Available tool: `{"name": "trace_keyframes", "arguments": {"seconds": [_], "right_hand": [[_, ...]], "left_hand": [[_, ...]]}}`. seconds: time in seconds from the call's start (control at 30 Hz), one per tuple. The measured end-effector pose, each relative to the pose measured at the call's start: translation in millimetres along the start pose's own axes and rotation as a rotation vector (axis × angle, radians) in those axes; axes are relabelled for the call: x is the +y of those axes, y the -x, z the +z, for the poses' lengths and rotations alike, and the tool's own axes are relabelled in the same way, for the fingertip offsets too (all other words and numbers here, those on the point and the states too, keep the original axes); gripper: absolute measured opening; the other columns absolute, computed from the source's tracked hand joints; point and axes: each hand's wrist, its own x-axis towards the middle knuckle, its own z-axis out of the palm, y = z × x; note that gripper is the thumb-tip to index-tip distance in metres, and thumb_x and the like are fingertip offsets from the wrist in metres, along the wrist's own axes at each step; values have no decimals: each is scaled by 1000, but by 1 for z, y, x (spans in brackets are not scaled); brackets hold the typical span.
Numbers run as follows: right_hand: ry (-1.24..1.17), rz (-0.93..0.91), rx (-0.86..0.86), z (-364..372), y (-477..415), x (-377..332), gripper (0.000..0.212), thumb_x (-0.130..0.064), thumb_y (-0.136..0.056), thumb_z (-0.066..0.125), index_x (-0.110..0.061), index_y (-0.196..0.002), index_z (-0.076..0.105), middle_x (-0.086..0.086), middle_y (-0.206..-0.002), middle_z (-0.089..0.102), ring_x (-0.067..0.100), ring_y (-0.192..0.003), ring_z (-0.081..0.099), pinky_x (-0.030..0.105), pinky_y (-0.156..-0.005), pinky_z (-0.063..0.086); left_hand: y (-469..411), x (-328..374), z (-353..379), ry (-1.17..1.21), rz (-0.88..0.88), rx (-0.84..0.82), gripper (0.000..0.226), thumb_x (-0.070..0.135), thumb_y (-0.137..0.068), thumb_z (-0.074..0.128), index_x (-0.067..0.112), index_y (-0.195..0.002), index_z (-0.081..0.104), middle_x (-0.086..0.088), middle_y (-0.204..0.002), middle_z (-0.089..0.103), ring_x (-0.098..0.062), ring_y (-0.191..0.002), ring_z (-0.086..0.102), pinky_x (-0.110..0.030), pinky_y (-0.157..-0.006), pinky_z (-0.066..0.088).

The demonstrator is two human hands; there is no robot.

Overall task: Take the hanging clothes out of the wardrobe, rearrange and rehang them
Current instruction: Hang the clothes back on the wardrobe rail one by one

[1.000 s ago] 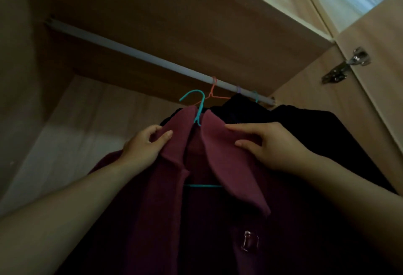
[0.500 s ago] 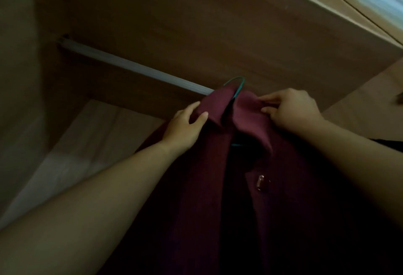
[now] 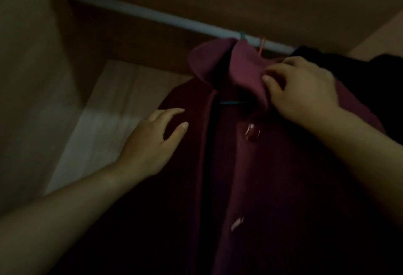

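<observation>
Bare rail point(image 3: 152, 14) leftward; maroon coat point(image 3: 250, 165), dark clothes point(image 3: 359, 74) crowding right

Left hand point(image 3: 152, 141) fingers spread, relaxed; right hand point(image 3: 303, 91) pinches coat collar point(image 3: 246, 69).

Coat point(image 3: 239, 187) on rail point(image 3: 152, 16), other clothes point(image 3: 359, 74) right

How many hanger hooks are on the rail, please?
2: a teal hook above the maroon collar; an orange hook beside it, nearer the dark clothes, which may hide more.
</observation>
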Motion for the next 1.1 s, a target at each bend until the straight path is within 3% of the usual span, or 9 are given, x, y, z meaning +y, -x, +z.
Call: {"name": "trace_keyframes", "arguments": {"seconds": [0.1,0.23,0.47,0.63,0.83,1.1], "right_hand": [[-152,26,-3,-16,77,-9,49,-47,-91,32,-22,-125,57,11,-133,51,29,-124,45,44,-103,34],[-161,50,-141,-38,197,-33,53,-48,-90,32,-21,-130,53,11,-139,46,28,-131,39,50,-110,26],[-82,220,-532,-107,368,-57,58,-53,-91,32,-23,-139,43,5,-147,38,23,-137,31,45,-111,21],[52,454,-807,-201,462,-70,61,-57,-91,26,-26,-142,36,2,-149,35,22,-138,31,49,-108,35],[279,740,-1006,-347,566,-92,59,-52,-93,30,-17,-138,45,10,-142,45,32,-130,41,52,-101,39],[655,1207,-1055,-575,637,-162,56,-52,-89,38,-17,-131,50,10,-132,54,32,-122,49,53,-96,43]], "left_hand": [[61,4,-10,-92,46,-111,60,66,-84,26,37,-134,43,10,-136,46,-7,-121,44,-25,-92,36],[143,24,-19,-15,42,-219,57,61,-86,28,35,-134,44,10,-135,45,-8,-124,41,-36,-103,38],[273,87,-29,275,-8,-361,51,55,-89,34,36,-135,42,21,-136,38,4,-126,33,-19,-100,27],[382,144,-27,444,-66,-695,51,57,-89,32,38,-136,40,18,-139,39,3,-127,31,-30,-103,32],[510,225,-40,665,-3,-1090,57,54,-89,33,24,-134,48,0,-137,48,-18,-126,42,-38,-103,35],[641,388,-141,979,351,-1603,64,61,-80,29,28,-131,50,5,-134,49,-17,-123,43,-42,-102,38]]}}
